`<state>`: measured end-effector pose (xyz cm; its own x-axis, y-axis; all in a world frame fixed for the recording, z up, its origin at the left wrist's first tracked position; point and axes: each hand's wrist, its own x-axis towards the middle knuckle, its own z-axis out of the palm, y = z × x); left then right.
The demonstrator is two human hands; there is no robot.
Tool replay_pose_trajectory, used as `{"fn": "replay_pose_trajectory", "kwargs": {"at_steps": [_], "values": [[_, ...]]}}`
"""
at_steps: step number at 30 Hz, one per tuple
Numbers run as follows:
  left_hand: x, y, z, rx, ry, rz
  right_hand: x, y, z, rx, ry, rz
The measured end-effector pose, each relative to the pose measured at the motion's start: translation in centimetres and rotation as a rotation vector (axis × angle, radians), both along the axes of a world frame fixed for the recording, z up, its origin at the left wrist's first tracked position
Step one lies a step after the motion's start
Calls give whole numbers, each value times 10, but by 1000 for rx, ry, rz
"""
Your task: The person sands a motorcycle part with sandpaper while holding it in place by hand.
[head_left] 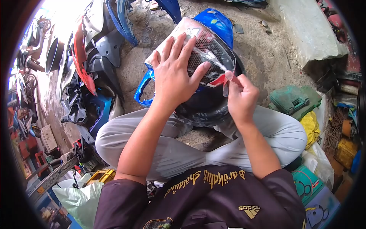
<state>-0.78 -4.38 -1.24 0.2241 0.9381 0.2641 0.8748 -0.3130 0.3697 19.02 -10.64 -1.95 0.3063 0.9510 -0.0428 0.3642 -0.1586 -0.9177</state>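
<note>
A white, red and black panel with a mesh pattern [213,44] lies tilted over a black round tub [204,110], between the person's crossed legs. My left hand [176,70] rests flat on the panel's left part, fingers spread. At the panel's lower right corner, my right hand [242,93] pinches a small thin greyish-red piece [227,81] between thumb and fingers. Blue plastic parts show behind the panel [217,24] and at its lower left [144,88].
Red, white and black fairings [81,57] are heaped at the left, and a blue fairing [124,23] lies at the top. A green case [288,99], a yellow bag [310,126] and a pale block [305,30] stand at the right. A yellow crate [102,176] sits lower left.
</note>
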Motion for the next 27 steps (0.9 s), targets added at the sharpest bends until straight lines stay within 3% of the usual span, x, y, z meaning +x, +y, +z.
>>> {"fn": "replay_pose_trajectory", "kwargs": {"at_steps": [4,8,11,17,19,20,27], "values": [[3,1,-1,5,-6,-2,-19,-13,-17,318,-267,220],[1,1,-5,-1,-23,-3,-8,-5,-1,46,105,113],[1,1,-4,21,-8,0,7,-1,-7,-63,110,54],[-1,3,-2,-5,-44,2,23,12,-1,110,-72,-151],[-2,3,-3,-5,-48,4,15,6,-4,355,-85,-63],[-1,3,-3,2,-38,4,14,2,-7,331,23,3],[3,-1,-2,19,-15,1,15,3,-3,561,-345,193]]}}
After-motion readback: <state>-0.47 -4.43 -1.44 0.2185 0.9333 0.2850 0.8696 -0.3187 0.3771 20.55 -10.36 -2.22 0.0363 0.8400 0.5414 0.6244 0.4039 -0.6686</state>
